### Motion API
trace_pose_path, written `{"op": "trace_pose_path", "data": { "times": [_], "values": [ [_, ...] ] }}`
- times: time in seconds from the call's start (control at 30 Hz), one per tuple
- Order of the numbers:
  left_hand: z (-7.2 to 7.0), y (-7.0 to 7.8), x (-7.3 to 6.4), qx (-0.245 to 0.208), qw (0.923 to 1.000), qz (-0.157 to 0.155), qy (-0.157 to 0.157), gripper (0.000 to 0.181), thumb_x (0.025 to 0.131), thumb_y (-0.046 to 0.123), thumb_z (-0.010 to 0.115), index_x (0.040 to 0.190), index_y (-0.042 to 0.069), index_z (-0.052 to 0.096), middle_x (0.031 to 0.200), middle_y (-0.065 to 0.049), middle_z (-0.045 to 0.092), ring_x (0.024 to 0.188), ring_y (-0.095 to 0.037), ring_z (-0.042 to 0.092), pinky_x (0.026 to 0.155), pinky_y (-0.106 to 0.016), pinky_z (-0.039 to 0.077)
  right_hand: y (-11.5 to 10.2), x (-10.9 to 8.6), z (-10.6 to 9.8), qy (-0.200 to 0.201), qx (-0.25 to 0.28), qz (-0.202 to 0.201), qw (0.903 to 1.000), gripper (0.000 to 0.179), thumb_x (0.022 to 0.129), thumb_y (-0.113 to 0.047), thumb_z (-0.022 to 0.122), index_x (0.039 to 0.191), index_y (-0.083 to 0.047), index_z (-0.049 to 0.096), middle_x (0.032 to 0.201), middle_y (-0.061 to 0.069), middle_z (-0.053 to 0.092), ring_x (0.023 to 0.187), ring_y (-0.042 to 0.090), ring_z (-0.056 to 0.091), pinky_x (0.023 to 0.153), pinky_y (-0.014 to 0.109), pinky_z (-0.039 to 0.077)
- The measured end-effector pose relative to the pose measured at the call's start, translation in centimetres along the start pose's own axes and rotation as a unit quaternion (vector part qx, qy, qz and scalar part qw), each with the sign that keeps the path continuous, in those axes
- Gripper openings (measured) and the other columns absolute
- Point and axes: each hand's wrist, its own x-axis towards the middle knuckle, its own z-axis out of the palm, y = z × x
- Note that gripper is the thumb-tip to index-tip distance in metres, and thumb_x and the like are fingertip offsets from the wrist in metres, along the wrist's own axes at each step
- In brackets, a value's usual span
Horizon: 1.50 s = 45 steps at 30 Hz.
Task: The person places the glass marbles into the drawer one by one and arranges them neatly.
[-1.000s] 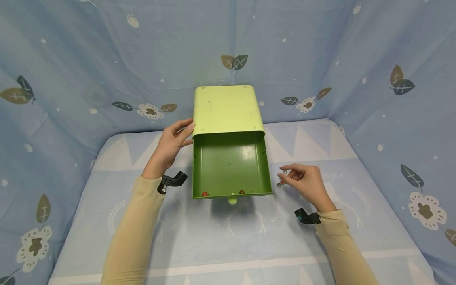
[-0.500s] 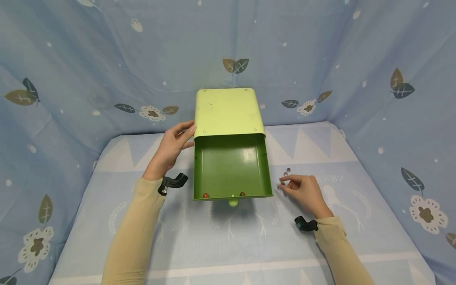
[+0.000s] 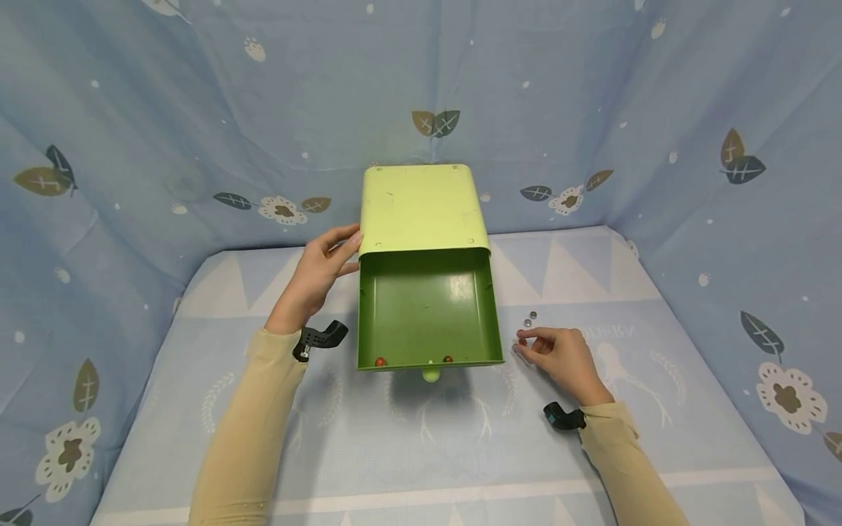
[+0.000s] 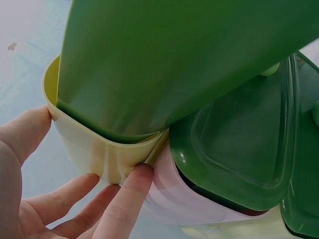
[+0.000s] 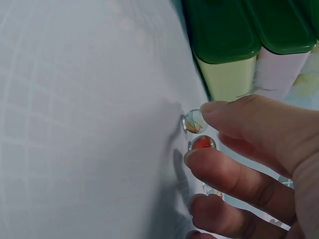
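Note:
A drawer unit with a yellow-green casing [image 3: 424, 208] has its green drawer [image 3: 425, 307] pulled out. My left hand [image 3: 312, 277] grips the casing's left side, fingertips on its lower edge in the left wrist view. Two reddish marbles, the left one [image 3: 380, 361] and the right one [image 3: 448, 359], lie at the drawer's front wall. Right of the drawer, my right hand [image 3: 562, 361] has its thumb and index finger at either side of two marbles, a clear marble [image 5: 195, 121] under the thumb and a red marble [image 5: 202, 143] against the index finger; they pinch them low at the tabletop.
Two more glass marbles, a nearer one [image 3: 528, 323] and a farther one [image 3: 533, 315], lie beyond my right fingers. Beneath the top drawer, a pink casing [image 4: 194, 199] with a shut green drawer [image 4: 229, 149] shows in the left wrist view. A patterned cloth backdrop [image 3: 329, 88] encloses the table.
My right hand has moved slightly toward me, from the farther marbles to the nearer pair, uncovering the two behind. My left hand keeps its grip on the casing. The head view has tilted slightly.

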Motion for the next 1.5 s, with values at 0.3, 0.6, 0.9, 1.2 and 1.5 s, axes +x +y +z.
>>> {"op": "trace_pose_path", "data": {
  "times": [0.3,0.6,0.9,1.2,1.5],
  "values": [
    [0.00,-0.02,0.04,0.001,1.0000,-0.003,0.002,0.068,0.113,0.042,0.064,0.166,0.005,0.044,0.166,-0.012,0.046,0.149,-0.028,0.051,0.117,-0.043,0.054,0.27,-0.01,0.30,0.000,-0.003,-0.001,1.0000,0.019,0.092,-0.014,0.093,0.109,-0.007,0.088,0.070,-0.009,0.068,0.060,0.010,0.058,0.054,0.025,0.047],
    [-0.01,-0.05,0.03,-0.007,1.0000,-0.004,0.003,0.068,0.113,0.042,0.064,0.166,0.005,0.044,0.166,-0.012,0.046,0.149,-0.027,0.051,0.117,-0.043,0.054,0.14,-0.01,0.42,-0.001,-0.009,-0.001,1.0000,0.018,0.091,-0.013,0.093,0.107,-0.006,0.088,0.071,-0.008,0.068,0.060,0.010,0.058,0.055,0.026,0.047],
    [0.00,-0.16,0.05,-0.006,1.0000,-0.002,0.007,0.067,0.113,0.042,0.065,0.165,0.005,0.046,0.165,-0.012,0.048,0.148,-0.027,0.052,0.116,-0.043,0.055,0.20,0.01,0.71,-0.004,-0.030,-0.013,0.9995,0.017,0.091,-0.015,0.093,0.105,-0.006,0.088,0.071,-0.010,0.067,0.060,0.007,0.058,0.055,0.027,0.050],
    [-0.02,-0.18,0.05,-0.007,1.0000,-0.002,0.007,0.067,0.113,0.043,0.065,0.165,0.005,0.046,0.164,-0.012,0.048,0.147,-0.027,0.053,0.116,-0.043,0.055,0.12,0.08,0.82,-0.007,-0.037,-0.014,0.9992,0.016,0.093,-0.017,0.093,0.104,-0.007,0.088,0.069,-0.010,0.068,0.058,0.007,0.055,0.054,0.027,0.047],
    [-0.02,-0.18,0.15,-0.013,0.9999,-0.001,0.004,0.067,0.113,0.041,0.065,0.165,0.005,0.046,0.164,-0.012,0.048,0.147,-0.027,0.053,0.115,-0.043,0.055,0.09,0.02,0.91,0.001,-0.033,-0.017,0.9993,0.017,0.091,-0.016,0.093,0.103,-0.005,0.088,0.070,-0.009,0.069,0.058,0.007,0.055,0.053,0.026,0.046]
  ]
}}
